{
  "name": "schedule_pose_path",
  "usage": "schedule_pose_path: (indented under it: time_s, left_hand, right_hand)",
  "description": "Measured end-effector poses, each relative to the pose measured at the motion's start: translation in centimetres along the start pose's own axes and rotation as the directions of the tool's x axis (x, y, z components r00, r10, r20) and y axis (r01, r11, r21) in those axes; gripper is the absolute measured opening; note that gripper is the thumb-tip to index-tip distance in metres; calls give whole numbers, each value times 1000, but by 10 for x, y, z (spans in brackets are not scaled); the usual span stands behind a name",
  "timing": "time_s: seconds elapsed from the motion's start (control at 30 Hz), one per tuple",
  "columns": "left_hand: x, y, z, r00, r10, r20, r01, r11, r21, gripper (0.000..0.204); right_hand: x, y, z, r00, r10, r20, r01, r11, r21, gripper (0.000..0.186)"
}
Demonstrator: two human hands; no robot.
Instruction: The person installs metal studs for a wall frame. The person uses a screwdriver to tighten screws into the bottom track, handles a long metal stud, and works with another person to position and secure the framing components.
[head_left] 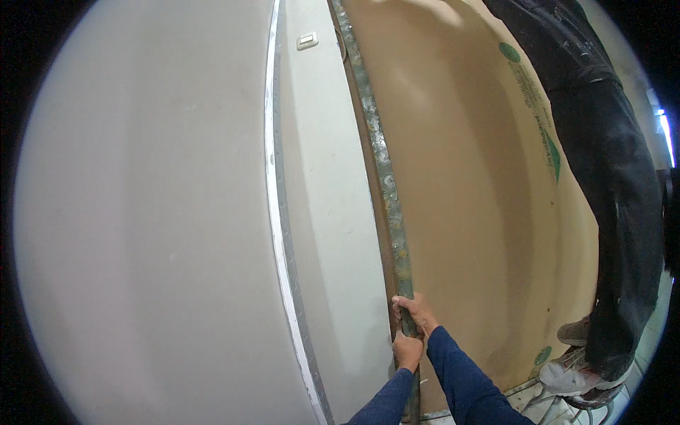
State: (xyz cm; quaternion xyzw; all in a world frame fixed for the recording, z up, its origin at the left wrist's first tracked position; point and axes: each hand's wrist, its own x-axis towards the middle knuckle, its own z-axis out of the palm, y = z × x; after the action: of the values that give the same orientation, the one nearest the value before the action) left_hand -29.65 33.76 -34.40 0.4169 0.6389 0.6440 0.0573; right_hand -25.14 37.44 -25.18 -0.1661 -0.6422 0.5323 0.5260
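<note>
A long, narrow metal bar (383, 159) with a mottled grey-green, stained surface runs from the top of the view down to my hands. My right hand (418, 312) is closed round it, the thumb lying across its edge. Just below, my left hand (407, 350) also grips the bar, thumb pointing up along it. Both forearms wear dark blue sleeves. The bar stands between a white panel (340, 191) on its left and a large brown board (460, 198) on its right. Part of my fingers is hidden behind the bar.
At the right, another person's dark trouser leg (609, 198) and worn sneaker (570, 372) rest on a stool (598, 400). A white switch (307, 41) sits on the panel. Further left, a metal-edged strip (276, 184) borders a wide pale wall surface (156, 212).
</note>
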Motion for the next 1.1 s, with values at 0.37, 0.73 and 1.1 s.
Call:
schedule_pose_path:
  time_s: [0.37,0.73,1.1]
  left_hand:
    - [15,-7,-11,965,205,166,-153,948,-279,26]
    - [-18,-18,-22,712,236,661,205,831,-518,27]
    - [-68,-6,-26,691,381,614,184,728,-660,30]
  right_hand:
    - [7,10,10,987,-50,-156,51,999,6,29]
    - [-54,-33,-7,997,80,21,-79,994,-79,26]
    - [-102,-65,15,983,135,-121,-131,991,35,37]
